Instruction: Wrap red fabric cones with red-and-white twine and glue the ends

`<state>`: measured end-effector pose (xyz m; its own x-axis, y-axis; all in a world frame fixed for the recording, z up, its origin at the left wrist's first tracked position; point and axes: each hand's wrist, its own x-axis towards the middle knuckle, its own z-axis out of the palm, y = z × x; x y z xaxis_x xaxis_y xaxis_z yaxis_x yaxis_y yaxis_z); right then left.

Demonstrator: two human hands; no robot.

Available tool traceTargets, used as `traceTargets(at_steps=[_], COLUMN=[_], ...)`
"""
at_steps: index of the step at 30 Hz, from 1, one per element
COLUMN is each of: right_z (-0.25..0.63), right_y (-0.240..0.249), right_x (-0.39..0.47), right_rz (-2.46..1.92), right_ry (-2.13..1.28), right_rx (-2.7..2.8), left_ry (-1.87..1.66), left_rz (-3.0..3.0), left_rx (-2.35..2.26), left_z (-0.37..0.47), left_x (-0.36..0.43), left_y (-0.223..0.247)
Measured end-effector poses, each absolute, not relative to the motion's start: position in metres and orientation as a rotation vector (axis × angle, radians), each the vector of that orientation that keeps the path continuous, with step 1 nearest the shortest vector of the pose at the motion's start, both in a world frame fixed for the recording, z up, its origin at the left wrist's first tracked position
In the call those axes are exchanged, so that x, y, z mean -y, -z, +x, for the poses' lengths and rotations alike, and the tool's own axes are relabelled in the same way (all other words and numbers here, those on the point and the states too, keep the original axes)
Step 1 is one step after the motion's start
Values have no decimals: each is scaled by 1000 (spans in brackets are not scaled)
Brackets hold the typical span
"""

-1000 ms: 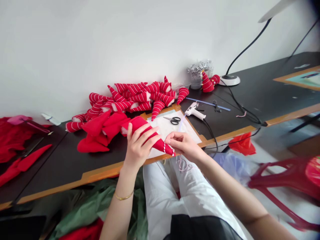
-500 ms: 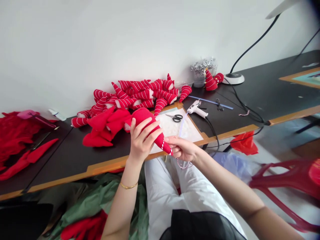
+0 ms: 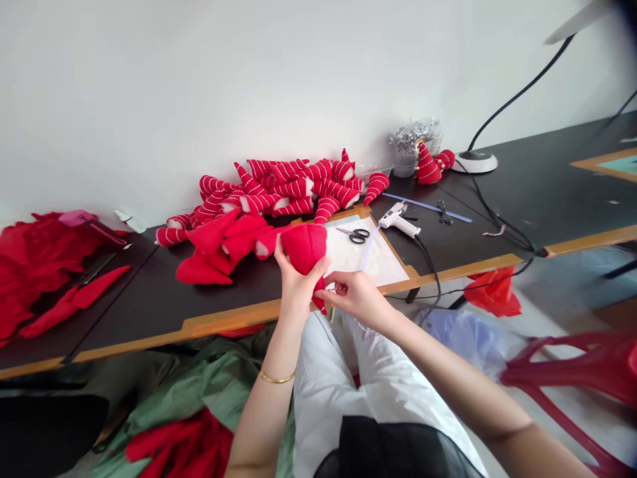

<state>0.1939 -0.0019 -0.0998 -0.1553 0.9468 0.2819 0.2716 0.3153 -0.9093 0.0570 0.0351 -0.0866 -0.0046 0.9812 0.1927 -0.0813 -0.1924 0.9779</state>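
Note:
A stuffed red felt cone (image 3: 304,244) is gripped around its side by my left hand (image 3: 298,279), just over the table's front edge. Its wide end faces up and away; the narrow tip (image 3: 319,302) points down toward my lap. At the tip, my right hand (image 3: 358,295) pinches a thin pink-and-white twisted cord (image 3: 367,330), whose loose length hangs below over my trousers. My fingers hide most of the cord at the tip.
Behind lie a pile of cord-wrapped red cones (image 3: 293,186) and several plain red cones (image 3: 226,239). Black scissors (image 3: 357,235) rest on white paper (image 3: 385,265), beside a white glue gun (image 3: 399,219). A lamp (image 3: 475,161) stands at right; a red stool (image 3: 572,365) is below.
The cone has been turned in my left hand, with the thumb now across its near side. My right hand has moved slightly left and up around the tip with the cord.

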Motion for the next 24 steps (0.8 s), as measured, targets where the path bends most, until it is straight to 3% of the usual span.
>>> traceTargets(at_steps=[12,24], right_z=[202,196], right_y=[97,100], right_x=[-4,-2], right_rz=[-824,-755], right_ry=[-1417,-1710], right_rx=[1305,1031], left_ry=[-1157,-1190], left_rz=[639,746], left_rx=[-814,-554], left_z=[74,83], left_x=[-33,-33], left_y=[59,62])
